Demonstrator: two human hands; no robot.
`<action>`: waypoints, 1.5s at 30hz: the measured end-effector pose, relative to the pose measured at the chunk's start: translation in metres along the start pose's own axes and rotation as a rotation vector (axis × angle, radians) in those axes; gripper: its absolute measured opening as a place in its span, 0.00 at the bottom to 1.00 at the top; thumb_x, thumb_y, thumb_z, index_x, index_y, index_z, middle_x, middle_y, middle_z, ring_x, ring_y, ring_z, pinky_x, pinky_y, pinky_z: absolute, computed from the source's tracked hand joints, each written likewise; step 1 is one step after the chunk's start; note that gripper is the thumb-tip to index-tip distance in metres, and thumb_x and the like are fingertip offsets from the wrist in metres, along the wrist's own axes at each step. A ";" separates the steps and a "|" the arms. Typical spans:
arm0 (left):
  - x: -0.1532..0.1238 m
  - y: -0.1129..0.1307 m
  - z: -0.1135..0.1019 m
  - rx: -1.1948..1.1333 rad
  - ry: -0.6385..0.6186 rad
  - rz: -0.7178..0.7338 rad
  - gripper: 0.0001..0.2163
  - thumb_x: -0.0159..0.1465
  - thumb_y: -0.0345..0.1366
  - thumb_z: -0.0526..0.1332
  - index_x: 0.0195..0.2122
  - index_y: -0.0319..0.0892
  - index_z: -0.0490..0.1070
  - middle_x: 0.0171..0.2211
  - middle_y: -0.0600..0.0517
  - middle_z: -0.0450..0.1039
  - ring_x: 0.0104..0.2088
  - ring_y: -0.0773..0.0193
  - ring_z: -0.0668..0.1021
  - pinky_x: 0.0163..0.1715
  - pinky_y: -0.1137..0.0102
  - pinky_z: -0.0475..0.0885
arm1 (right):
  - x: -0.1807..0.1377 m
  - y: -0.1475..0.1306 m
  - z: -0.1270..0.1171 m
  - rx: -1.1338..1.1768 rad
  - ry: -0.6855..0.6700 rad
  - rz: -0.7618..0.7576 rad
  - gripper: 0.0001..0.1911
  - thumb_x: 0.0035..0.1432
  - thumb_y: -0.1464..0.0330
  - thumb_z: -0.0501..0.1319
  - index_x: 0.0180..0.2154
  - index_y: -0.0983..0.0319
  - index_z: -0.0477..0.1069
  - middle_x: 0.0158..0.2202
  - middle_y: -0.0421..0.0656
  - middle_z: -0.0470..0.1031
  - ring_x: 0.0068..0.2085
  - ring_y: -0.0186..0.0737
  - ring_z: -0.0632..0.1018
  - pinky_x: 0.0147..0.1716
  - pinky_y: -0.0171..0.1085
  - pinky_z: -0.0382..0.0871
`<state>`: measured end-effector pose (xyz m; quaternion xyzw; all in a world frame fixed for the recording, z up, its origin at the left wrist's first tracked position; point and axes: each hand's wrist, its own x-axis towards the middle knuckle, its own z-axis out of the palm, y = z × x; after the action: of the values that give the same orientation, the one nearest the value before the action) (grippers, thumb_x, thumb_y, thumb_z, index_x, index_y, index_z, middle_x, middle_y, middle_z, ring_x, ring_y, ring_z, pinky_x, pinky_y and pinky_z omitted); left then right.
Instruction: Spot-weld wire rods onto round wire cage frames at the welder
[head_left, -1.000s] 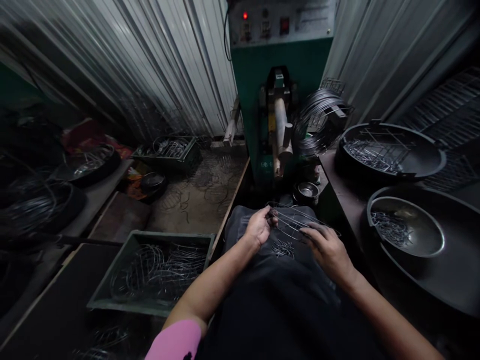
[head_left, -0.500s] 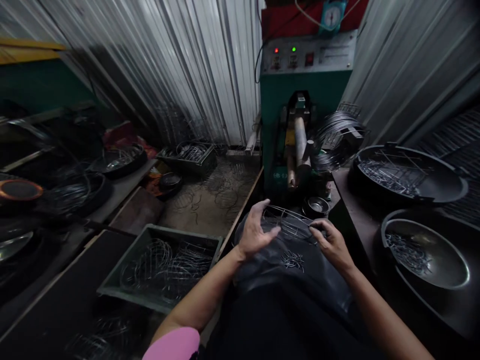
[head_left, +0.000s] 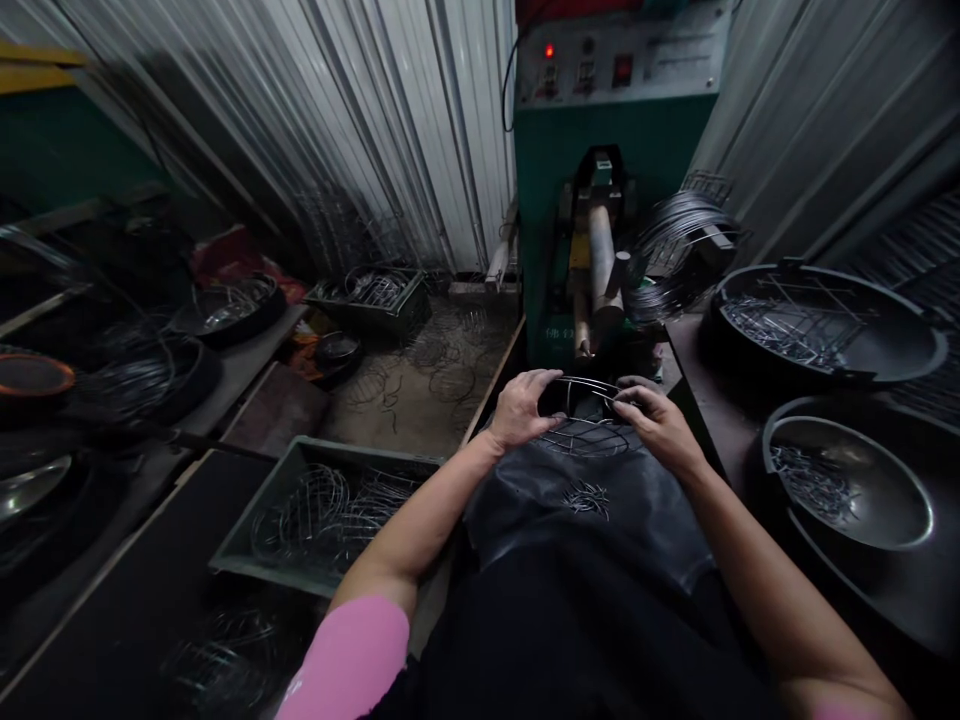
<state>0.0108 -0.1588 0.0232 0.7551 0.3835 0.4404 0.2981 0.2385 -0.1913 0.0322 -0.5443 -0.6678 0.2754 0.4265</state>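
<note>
Corrugated-metal shed, green welding machine [head_left: 611, 130] ahead. Round wire frame [head_left: 589, 432] is held over the aproned lap, just short of the machine's electrode arm [head_left: 600, 250]. Left hand [head_left: 525, 408] and right hand [head_left: 658, 425] have their fingers closed on opposite sides of the rim. Judgement: keep the frame level, with both grips clear of the weld point. Half a second ago the left fingers were spread loose and the frame sat nearer the body.
</note>
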 end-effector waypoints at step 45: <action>0.080 -0.070 0.029 0.596 0.110 0.440 0.05 0.58 0.38 0.58 0.29 0.42 0.66 0.40 0.47 0.72 0.45 0.60 0.73 0.54 0.55 0.63 | 0.076 0.033 0.019 0.045 0.145 -0.180 0.06 0.56 0.64 0.59 0.30 0.58 0.71 0.31 0.42 0.73 0.35 0.40 0.74 0.38 0.39 0.67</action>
<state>0.0402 -0.0578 -0.0092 0.8481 0.3391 0.4030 -0.0575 0.2350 -0.1079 0.0156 -0.4909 -0.6750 0.2107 0.5089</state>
